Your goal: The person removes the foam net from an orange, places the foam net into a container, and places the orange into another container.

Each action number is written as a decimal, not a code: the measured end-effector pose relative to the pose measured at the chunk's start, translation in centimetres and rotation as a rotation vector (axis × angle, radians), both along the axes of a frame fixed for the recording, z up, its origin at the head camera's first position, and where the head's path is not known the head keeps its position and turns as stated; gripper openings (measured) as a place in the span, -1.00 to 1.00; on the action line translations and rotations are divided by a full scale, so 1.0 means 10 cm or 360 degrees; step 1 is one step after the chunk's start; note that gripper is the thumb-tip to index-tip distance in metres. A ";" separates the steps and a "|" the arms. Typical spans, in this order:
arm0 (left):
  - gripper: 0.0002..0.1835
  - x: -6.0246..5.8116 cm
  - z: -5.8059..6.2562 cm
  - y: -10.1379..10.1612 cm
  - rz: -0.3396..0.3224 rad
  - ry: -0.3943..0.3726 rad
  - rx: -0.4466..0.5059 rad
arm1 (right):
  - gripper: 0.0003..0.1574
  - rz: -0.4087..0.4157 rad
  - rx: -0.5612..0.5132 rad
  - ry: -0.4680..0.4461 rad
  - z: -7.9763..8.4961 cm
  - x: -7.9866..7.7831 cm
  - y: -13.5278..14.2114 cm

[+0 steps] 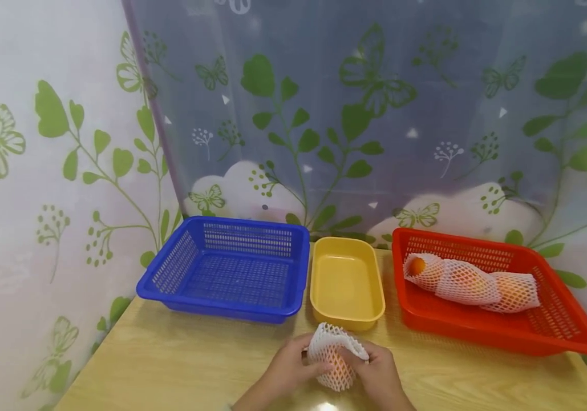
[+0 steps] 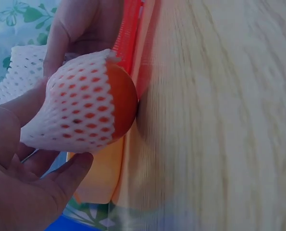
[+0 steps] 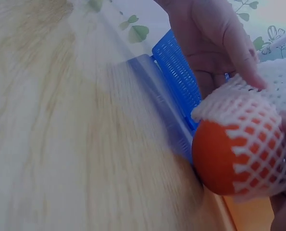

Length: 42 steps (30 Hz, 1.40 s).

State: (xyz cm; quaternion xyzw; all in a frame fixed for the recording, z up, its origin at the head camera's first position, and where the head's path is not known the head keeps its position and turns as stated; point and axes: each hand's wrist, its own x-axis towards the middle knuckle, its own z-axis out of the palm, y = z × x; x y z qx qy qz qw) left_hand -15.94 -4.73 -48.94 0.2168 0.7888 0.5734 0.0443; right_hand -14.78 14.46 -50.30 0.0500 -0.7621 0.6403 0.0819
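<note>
A white foam net sleeve (image 1: 321, 355) surrounds a round orange fruit (image 2: 125, 103) just above the table, in front of the yellow tray. The fruit's smooth lower end sticks out of the net in both wrist views, while the net's loose upper end folds over in the head view. My left hand (image 1: 289, 365) grips the sleeve from the left, thumb on its near side. From the right, my right hand (image 1: 379, 372) also holds it, with the thumb at the folded rim. Some fingertips are hidden behind the net.
On the left stands a blue basket (image 1: 231, 311) with nothing in it. A yellow tray (image 1: 347, 324) sits in the middle. The red basket (image 1: 457, 328) at the right holds three net-wrapped fruits (image 1: 468, 282). A patterned cloth (image 1: 293, 114) hangs behind the wooden table (image 1: 170, 359).
</note>
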 end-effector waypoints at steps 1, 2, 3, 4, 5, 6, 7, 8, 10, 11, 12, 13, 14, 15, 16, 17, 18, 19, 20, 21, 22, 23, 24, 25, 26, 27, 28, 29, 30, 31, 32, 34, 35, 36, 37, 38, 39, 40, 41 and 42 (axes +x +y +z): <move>-0.56 -0.01 0.00 0.02 -0.0004 0.0011 -0.0012 | -0.68 -0.0056 0.0018 0.0032 0.01 -0.01 0.00; -0.55 -0.03 0.00 0.05 -0.0006 0.0032 -0.0026 | -0.68 -0.0116 0.0041 0.0065 0.02 -0.02 0.01; -0.53 -0.05 0.00 0.07 -0.0004 0.0043 -0.0039 | -0.69 -0.0164 0.0062 0.0087 0.03 -0.03 0.01; -0.52 -0.07 0.00 0.09 0.0001 0.0073 -0.0067 | -0.70 -0.0200 0.0076 0.0111 0.04 -0.05 0.02; -0.50 -0.08 0.01 0.10 0.0007 0.0109 -0.0101 | -0.70 -0.0220 0.0084 0.0127 0.04 -0.06 0.02; -0.49 -0.09 0.01 0.11 0.0013 0.0132 -0.0126 | -0.70 -0.0226 0.0087 0.0125 0.05 -0.07 0.02; -0.49 -0.10 0.01 0.12 0.0025 0.0145 -0.0143 | -0.70 -0.0226 0.0082 0.0116 0.06 -0.08 0.02; -0.49 -0.11 0.01 0.12 0.0033 0.0153 -0.0150 | -0.70 -0.0221 0.0071 0.0110 0.06 -0.10 0.02; -0.51 -0.12 0.01 0.12 0.0042 0.0167 -0.0172 | -0.71 -0.0193 0.0074 0.0112 0.06 -0.12 0.03; -0.51 -0.12 0.00 0.12 0.0046 0.0174 -0.0185 | -0.73 -0.0185 0.0076 0.0099 0.06 -0.12 0.03; -0.51 -0.11 -0.01 0.11 0.0044 0.0177 -0.0202 | -0.74 -0.0181 0.0083 0.0082 0.05 -0.12 0.03; -0.51 -0.10 -0.02 0.11 0.0038 0.0179 -0.0217 | -0.76 -0.0179 0.0085 0.0056 0.04 -0.11 0.03; -0.51 -0.09 -0.02 0.11 0.0031 0.0185 -0.0233 | -0.78 -0.0177 0.0089 0.0031 0.03 -0.10 0.04; -0.50 -0.08 -0.03 0.11 0.0027 0.0196 -0.0249 | -0.79 -0.0175 0.0098 0.0003 0.02 -0.09 0.04; -0.49 -0.06 -0.03 0.11 0.0026 0.0207 -0.0258 | -0.81 -0.0170 0.0087 -0.0029 0.01 -0.08 0.04; -0.48 -0.05 -0.03 0.11 0.0028 0.0220 -0.0266 | -0.82 -0.0159 0.0087 -0.0044 0.01 -0.07 0.05; -0.48 -0.03 -0.03 0.10 0.0027 0.0230 -0.0268 | -0.83 -0.0151 0.0096 -0.0052 0.01 -0.05 0.05; -0.49 -0.02 -0.03 0.11 0.0022 0.0232 -0.0264 | -0.83 -0.0144 0.0098 -0.0066 0.01 -0.04 0.06; -0.49 -0.01 -0.03 0.11 0.0022 0.0227 -0.0262 | -0.83 -0.0142 0.0101 -0.0076 0.01 -0.03 0.06; -0.49 0.00 -0.03 0.11 0.0018 0.0218 -0.0253 | -0.83 -0.0138 0.0108 -0.0079 0.01 -0.01 0.07; -0.50 0.00 -0.02 0.11 0.0020 0.0199 -0.0246 | -0.82 -0.0129 0.0109 -0.0082 0.02 0.00 0.08; -0.50 0.01 -0.02 0.11 0.0019 0.0178 -0.0236 | -0.80 -0.0118 0.0110 -0.0080 0.02 0.00 0.08; -0.50 0.01 -0.01 0.11 0.0020 0.0157 -0.0227 | -0.79 -0.0112 0.0111 -0.0077 0.02 0.00 0.09; -0.49 0.00 0.00 0.11 0.0012 0.0136 -0.0208 | -0.77 -0.0103 0.0095 -0.0081 0.02 0.00 0.10; -0.49 -0.01 0.01 0.11 0.0005 0.0116 -0.0184 | -0.75 -0.0091 0.0075 -0.0075 0.03 0.00 0.11; -0.49 -0.01 0.02 0.11 0.0003 0.0114 -0.0179 | -0.73 -0.0082 0.0060 -0.0072 0.03 -0.01 0.12; -0.50 -0.02 0.03 0.11 0.0009 0.0096 -0.0177 | -0.72 -0.0068 0.0046 -0.0076 0.03 -0.02 0.12; -0.52 -0.03 0.04 0.11 0.0018 0.0084 -0.0179 | -0.70 -0.0054 0.0037 -0.0084 0.03 -0.03 0.13; -0.53 -0.04 0.05 0.10 0.0030 0.0072 -0.0183 | -0.69 -0.0041 0.0033 -0.0098 0.03 -0.03 0.14; -0.55 -0.04 0.05 0.10 0.0041 0.0050 -0.0180 | -0.68 -0.0022 0.0030 -0.0112 0.02 -0.03 0.14; -0.58 -0.04 0.05 0.09 0.0057 0.0027 -0.0170 | -0.66 -0.0004 0.0036 -0.0123 0.02 -0.03 0.15; -0.66 -0.03 0.05 0.07 0.0107 -0.0019 -0.0133 | -0.63 0.0035 0.0033 -0.0166 0.01 -0.01 0.14; -0.71 -0.02 0.04 0.06 0.0132 -0.0024 -0.0101 | -0.62 0.0056 0.0018 -0.0186 0.01 0.00 0.14; -0.75 -0.01 0.02 0.05 0.0155 -0.0031 -0.0064 | -0.61 0.0077 0.0012 -0.0200 0.00 0.01 0.13; -0.80 -0.01 0.01 0.05 0.0176 -0.0027 -0.0034 | -0.60 0.0096 0.0001 -0.0222 0.00 0.01 0.12; -0.84 0.00 0.01 0.04 0.0195 -0.0025 -0.0011 | -0.60 0.0112 -0.0007 -0.0251 0.00 0.02 0.12; -0.87 0.00 0.00 0.04 0.0213 -0.0021 0.0006 | -0.60 0.0136 -0.0013 -0.0272 0.00 0.02 0.12; -0.88 -0.01 -0.01 0.04 0.0224 -0.0016 0.0010 | -0.60 0.0154 -0.0006 -0.0288 -0.01 0.02 0.11; -0.90 -0.01 -0.01 0.04 0.0236 -0.0008 0.0005 | -0.61 0.0165 0.0009 -0.0300 -0.01 0.01 0.11; -0.90 -0.02 -0.01 0.04 0.0238 -0.0006 -0.0004 | -0.61 0.0174 0.0026 -0.0308 -0.01 0.01 0.11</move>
